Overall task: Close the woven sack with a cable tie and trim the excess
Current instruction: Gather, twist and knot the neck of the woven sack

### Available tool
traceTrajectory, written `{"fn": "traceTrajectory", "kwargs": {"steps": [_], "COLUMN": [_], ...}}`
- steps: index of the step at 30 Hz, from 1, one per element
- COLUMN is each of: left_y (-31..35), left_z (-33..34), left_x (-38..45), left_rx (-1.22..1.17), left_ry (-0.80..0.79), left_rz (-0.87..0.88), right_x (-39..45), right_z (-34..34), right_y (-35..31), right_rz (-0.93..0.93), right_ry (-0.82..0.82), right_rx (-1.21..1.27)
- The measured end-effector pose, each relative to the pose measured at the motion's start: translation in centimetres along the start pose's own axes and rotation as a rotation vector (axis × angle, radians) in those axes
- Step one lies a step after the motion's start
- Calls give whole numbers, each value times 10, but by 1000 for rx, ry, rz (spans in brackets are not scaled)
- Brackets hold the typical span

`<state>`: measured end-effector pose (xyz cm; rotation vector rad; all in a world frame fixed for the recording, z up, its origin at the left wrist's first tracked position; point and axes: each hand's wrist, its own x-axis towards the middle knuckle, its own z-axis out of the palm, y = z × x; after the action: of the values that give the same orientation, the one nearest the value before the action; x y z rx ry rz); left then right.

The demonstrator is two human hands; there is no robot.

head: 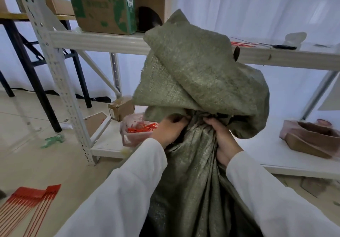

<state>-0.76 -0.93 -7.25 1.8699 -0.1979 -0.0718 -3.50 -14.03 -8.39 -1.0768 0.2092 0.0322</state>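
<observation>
A green woven sack (198, 74) stands in front of me, its neck bunched together and its loose top flopping up and over. My left hand (170, 130) grips the gathered neck from the left. My right hand (223, 139) grips the same neck from the right, fingers curled into the folds. A bundle of red cable ties (27, 207) lies on the floor at the lower left. Black scissors (281, 46) lie on the upper shelf at the right, with a few more red ties (239, 43) beside them. No tie is visible around the neck.
A white metal rack (55, 67) stands right behind the sack. Its lower shelf holds a clear tub with red tie offcuts (141, 129) and brown trays (311, 141). A green-printed cardboard box (104, 4) sits on the upper shelf. A black-legged table (27, 67) is at the far left.
</observation>
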Motion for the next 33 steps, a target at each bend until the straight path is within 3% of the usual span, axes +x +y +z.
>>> {"fn": "traceTrajectory", "kwargs": {"steps": [6, 8, 12, 16, 21, 27, 30, 33], "left_y": [-9, -11, -18, -12, 6, 15, 16, 21], "left_z": [-7, -6, 6, 12, 13, 19, 20, 15], "left_x": [-2, -2, 3, 7, 1, -7, -8, -19], "left_rx": [85, 207, 226, 264, -94, 131, 88, -70], "left_ry": [-384, -438, -165, -38, 303, 169, 73, -81], "left_rz": [-25, 1, 5, -33, 214, 378, 325, 141], "right_x": [-3, -3, -3, -4, -6, 6, 18, 15], "right_z": [-12, -16, -11, -8, -3, -11, -20, -17], "right_y": [-3, -8, -8, -6, -1, 17, 21, 7], "right_rz": [-94, -120, -95, 28, 41, 50, -29, -83], "right_ry": [108, 134, 46, -115, -216, -77, -5, 43], "right_rx": [27, -15, -100, -54, -15, -236, -243, -169]}}
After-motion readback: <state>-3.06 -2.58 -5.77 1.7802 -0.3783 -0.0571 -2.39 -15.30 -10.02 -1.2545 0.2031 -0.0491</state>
